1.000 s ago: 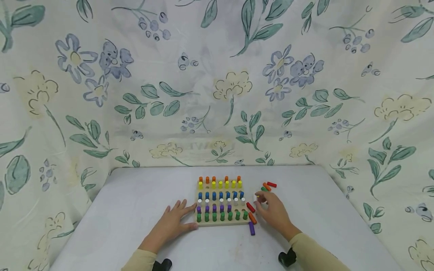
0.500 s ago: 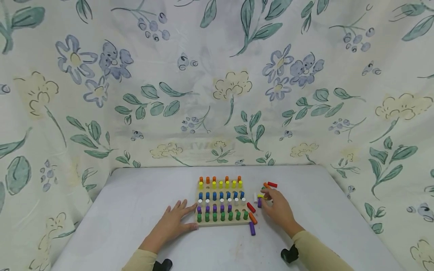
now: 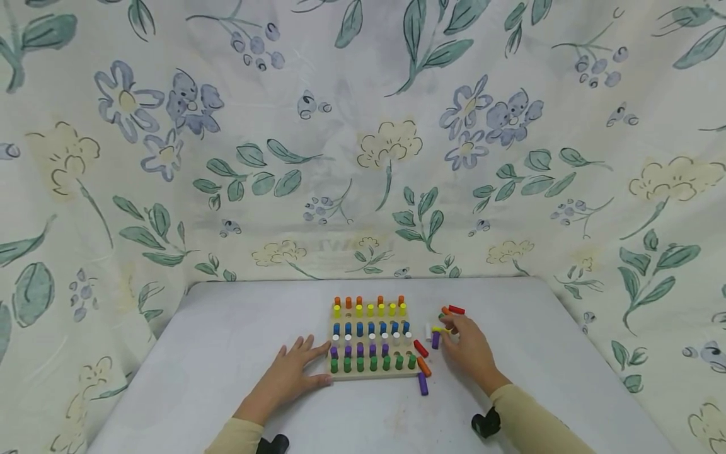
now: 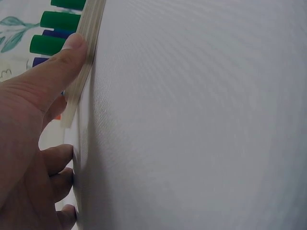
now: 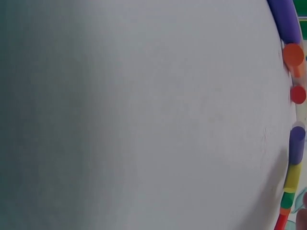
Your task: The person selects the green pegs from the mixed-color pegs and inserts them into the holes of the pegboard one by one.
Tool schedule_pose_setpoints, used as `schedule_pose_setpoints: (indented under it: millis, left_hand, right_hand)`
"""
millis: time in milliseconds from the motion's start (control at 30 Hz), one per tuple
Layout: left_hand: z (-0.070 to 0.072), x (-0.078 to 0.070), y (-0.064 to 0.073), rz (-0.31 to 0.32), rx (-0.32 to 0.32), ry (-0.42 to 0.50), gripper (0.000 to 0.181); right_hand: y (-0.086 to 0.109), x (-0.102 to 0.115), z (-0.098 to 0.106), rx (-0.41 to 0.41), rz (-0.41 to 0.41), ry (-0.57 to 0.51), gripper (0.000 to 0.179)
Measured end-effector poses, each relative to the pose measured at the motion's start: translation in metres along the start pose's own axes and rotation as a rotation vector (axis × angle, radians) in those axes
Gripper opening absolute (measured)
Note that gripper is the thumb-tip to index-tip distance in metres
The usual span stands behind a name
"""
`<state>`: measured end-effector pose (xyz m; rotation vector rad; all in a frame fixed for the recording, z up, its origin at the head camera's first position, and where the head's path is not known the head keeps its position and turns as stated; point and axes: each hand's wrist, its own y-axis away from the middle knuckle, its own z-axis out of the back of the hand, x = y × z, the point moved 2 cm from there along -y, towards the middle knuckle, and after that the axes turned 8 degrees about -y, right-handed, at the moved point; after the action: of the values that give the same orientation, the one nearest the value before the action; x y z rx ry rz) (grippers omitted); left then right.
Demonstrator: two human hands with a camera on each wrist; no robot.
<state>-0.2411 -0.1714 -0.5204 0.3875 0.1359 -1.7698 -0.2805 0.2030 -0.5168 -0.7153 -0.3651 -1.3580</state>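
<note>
A pale wooden pegboard (image 3: 374, 376) stands mid-table with upright rows of orange, yellow, blue, white, purple and green pegs. My left hand (image 3: 289, 371) rests at its left side with spread fingers. In the left wrist view the thumb (image 4: 72, 48) touches the board's edge beside green pegs (image 4: 48, 45). To the right of the board, my right hand (image 3: 469, 347) reaches with bent fingers over loose pegs. Its fingertips are close to a yellow peg (image 3: 439, 328) and a green peg (image 3: 442, 316); whether they pinch one is hidden. A purple peg (image 3: 435, 340) is near the thumb.
A white peg (image 3: 428, 331) lies right of the board. Nearer its right edge are a red peg (image 3: 421, 348), an orange peg (image 3: 424, 366) and a purple peg (image 3: 423, 383). Another red peg (image 3: 456, 309) lies farther back. A floral cloth (image 3: 363, 139) hangs behind the table.
My right hand has shifted slightly right, uncovering the white, yellow and purple pegs that its fingers hid before. The left hand and the board look the same.
</note>
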Motion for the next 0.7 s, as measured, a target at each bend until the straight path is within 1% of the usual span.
schedule_pose_setpoints:
  millis: [167,433,700]
  left_hand:
    - [0.003,-0.002,0.000,0.000,0.005,0.014,0.084]
    - [0.005,-0.004,0.003,0.006,0.008,0.009,0.083]
    - [0.006,-0.005,0.002,0.007,0.003,0.010,0.083]
  right_hand:
    - [-0.004,-0.006,0.000,0.006,-0.039,0.024,0.027]
    - [-0.009,-0.011,0.001,-0.001,-0.004,0.054,0.028]
    - [-0.013,-0.013,0.002,0.000,-0.025,0.065,0.027]
